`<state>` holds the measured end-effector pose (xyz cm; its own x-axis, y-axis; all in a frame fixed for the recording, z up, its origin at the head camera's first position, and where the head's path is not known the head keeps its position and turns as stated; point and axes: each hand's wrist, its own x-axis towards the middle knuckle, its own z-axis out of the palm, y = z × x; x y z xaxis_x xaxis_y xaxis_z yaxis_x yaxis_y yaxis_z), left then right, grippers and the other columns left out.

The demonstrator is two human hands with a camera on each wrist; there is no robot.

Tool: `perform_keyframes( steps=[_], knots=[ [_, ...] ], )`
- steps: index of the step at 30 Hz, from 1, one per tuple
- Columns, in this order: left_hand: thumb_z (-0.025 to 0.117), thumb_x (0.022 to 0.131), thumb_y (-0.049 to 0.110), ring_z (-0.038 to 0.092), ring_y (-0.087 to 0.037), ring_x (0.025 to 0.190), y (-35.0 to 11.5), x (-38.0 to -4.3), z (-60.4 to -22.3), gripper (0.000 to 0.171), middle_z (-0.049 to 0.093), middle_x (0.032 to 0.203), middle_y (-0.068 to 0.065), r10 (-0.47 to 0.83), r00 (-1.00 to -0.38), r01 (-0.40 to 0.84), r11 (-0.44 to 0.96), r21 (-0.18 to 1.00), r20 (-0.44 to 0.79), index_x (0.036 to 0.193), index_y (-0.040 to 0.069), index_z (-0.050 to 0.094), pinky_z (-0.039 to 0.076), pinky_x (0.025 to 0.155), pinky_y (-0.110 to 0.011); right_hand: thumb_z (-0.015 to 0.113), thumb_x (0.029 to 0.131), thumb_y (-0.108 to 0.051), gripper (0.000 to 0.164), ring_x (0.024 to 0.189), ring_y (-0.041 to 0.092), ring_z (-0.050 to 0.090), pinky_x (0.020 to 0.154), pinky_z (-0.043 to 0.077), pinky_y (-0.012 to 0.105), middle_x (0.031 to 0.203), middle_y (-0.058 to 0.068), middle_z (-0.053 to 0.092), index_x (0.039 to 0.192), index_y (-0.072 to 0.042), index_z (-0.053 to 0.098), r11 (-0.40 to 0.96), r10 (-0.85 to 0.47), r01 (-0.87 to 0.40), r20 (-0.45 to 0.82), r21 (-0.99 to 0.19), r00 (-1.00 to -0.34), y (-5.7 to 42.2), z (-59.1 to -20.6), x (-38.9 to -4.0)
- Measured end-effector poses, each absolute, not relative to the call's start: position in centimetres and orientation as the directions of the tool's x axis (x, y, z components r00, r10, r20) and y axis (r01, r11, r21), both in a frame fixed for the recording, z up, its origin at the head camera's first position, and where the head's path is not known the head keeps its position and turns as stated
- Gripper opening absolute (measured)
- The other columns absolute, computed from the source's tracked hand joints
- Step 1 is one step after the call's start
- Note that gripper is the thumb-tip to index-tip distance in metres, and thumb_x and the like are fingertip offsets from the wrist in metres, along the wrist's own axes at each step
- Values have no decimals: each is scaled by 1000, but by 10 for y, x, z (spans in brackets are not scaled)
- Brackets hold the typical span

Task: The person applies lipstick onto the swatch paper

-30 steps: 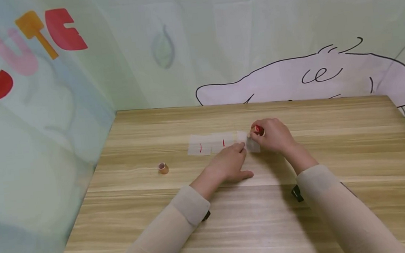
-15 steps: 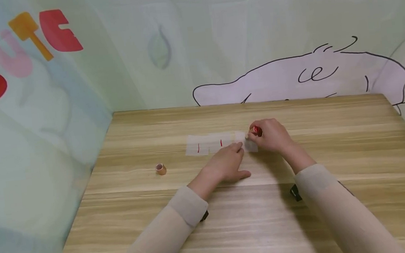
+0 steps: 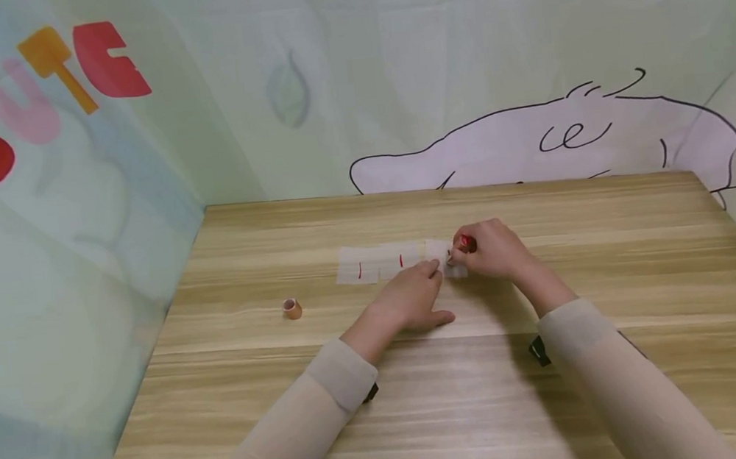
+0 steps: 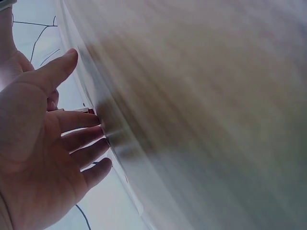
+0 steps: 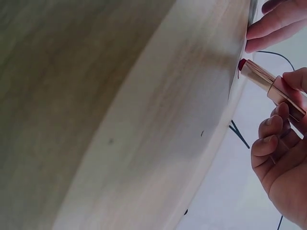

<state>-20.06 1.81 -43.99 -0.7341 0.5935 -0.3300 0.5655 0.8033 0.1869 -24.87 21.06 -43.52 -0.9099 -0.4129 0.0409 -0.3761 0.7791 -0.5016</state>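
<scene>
In the head view, a row of thin white paper pieces [image 3: 347, 265] lies flat on the wooden table, with short red strokes on the left ones. My left hand [image 3: 411, 298] rests palm down with its fingertips on the paper near the right end, fingers fairly straight. Between thumb and fingers, my right hand [image 3: 495, 248] holds a lipstick [image 5: 259, 76] with a shiny rose-gold case. Its red tip touches the paper surface in the right wrist view, and a short red mark shows beside it. A small open-ended rose-gold lipstick cap [image 3: 292, 309] stands left of the paper.
The wooden table [image 3: 278, 401] meets a pale printed cloth backdrop [image 3: 259, 62] at its back and left sides. Black camera straps show under both cuffs, close to the tabletop.
My right hand has drawn the lipstick slightly toward me, and a short red mark now shows on the right paper piece. The left hand stays in place; the head view has shifted a little.
</scene>
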Motion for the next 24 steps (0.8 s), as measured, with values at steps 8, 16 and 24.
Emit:
perform_keyframes(
  steps=[8, 16, 24],
  knots=[
    [61, 96, 57, 28, -25, 150, 17, -201, -440, 82, 30, 163, -14, 595, -732, 569, 802, 183, -332, 151, 0, 43, 24, 121, -33, 69, 87, -16, 9, 65, 17, 52, 61, 41, 32, 68, -2, 61, 84, -8, 71, 774, -418, -371, 26, -514, -908, 210, -435, -247],
    [62, 95, 57, 29, -25, 150, 17, -201, -442, 83, 30, 163, -14, 604, -731, 575, 796, 189, -317, 152, 0, 42, 25, 121, -33, 68, 88, -13, 9, 65, 17, 55, 61, 44, 32, 73, 2, 65, 82, -7, 70, 713, -359, -383, 164, -587, -919, 211, -428, -245],
    [63, 95, 56, 29, -25, 150, 17, -201, -440, 82, 30, 163, -13, 597, -733, 565, 802, 197, -326, 152, 1, 43, 25, 121, -33, 68, 91, -12, 10, 66, 19, 55, 60, 45, 31, 77, 6, 67, 87, -4, 72, 681, -309, -386, 234, -622, -922, 215, -427, -246]
  ],
)
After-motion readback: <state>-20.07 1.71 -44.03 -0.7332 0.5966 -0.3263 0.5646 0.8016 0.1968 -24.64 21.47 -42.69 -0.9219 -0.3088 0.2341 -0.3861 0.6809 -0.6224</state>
